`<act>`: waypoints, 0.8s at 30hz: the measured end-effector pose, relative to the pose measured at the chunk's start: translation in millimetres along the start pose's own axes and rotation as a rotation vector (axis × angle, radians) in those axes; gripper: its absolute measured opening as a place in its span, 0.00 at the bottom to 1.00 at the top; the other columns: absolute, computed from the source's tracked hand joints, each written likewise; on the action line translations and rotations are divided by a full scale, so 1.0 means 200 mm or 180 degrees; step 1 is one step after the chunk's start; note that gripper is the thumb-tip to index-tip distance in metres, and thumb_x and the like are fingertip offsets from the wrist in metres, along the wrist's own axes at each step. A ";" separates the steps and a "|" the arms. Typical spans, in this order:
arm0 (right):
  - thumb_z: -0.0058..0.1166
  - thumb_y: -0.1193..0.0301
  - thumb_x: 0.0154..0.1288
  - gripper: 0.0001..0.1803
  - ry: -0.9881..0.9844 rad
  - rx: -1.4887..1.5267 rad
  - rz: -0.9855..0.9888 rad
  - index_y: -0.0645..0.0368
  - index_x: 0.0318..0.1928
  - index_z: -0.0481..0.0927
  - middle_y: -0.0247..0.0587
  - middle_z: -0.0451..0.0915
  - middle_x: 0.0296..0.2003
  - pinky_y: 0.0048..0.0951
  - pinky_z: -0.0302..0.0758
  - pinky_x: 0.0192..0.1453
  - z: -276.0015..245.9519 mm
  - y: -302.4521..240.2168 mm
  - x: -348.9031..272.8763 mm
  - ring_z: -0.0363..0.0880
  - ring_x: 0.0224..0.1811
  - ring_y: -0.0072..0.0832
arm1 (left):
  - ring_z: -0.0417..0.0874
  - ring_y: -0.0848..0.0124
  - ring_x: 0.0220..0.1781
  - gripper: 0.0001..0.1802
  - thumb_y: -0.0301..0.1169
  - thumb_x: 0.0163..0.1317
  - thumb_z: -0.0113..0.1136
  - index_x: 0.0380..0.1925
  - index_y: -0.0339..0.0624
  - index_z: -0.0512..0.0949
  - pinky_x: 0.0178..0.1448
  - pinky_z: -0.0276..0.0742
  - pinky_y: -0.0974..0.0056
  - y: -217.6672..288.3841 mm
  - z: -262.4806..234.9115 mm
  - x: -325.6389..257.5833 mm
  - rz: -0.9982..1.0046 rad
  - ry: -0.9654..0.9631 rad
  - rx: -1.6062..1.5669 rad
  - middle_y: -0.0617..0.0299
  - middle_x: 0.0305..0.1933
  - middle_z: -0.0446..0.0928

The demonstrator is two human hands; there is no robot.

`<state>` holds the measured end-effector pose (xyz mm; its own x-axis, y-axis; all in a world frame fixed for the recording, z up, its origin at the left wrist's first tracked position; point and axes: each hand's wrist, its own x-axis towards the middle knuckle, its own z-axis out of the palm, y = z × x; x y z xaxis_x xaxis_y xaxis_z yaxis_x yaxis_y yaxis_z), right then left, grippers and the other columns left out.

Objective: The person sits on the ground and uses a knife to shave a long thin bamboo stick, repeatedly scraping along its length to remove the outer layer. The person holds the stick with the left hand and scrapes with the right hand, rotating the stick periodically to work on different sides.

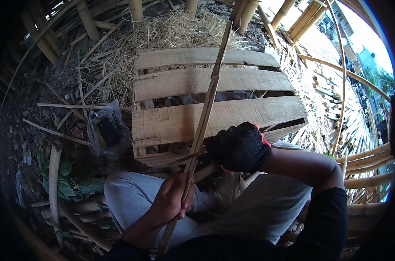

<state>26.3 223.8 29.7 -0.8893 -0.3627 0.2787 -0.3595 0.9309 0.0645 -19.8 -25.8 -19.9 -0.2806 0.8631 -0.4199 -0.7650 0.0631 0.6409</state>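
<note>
My bare left hand (pixel 173 195) is closed round the lower part of a long bamboo strip (pixel 208 98). The strip slants up and away across a slatted wooden crate (pixel 175 124), its far end reaching past the crate's back edge. On my right hand (pixel 238 148) is a black glove with red edging, and its fingers are closed. From that fist a thin, dark knife blade (pixel 185 158) points left and meets the strip just above my left hand. The knife's handle is hidden inside the glove.
Left of the crate lies a clear plastic bag (pixel 107 128) with a dark object inside. Pale shavings (pixel 173 32) are heaped behind the crate. Cut bamboo poles (pixel 347 126) lie stacked at right, and bamboo posts (pixel 136 11) stand at the back. Green leaves (pixel 65 185) are at left.
</note>
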 end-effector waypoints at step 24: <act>0.53 0.50 0.70 0.18 -0.0293 -0.0637 0.0576 0.48 0.32 0.83 0.36 0.82 0.23 0.41 0.75 0.23 0.03 0.40 0.06 0.85 0.24 0.37 | 0.60 0.80 0.09 0.19 0.48 0.84 0.31 0.44 0.47 0.66 0.17 0.59 0.72 0.03 0.02 -0.02 0.0055 0.0018 0.0054 0.68 0.16 0.63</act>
<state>-15.6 294.2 33.1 -0.9591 -0.1836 0.2153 -0.1376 0.9675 0.2121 -20.7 -26.5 -11.1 -0.2971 0.8613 -0.4121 -0.7501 0.0565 0.6589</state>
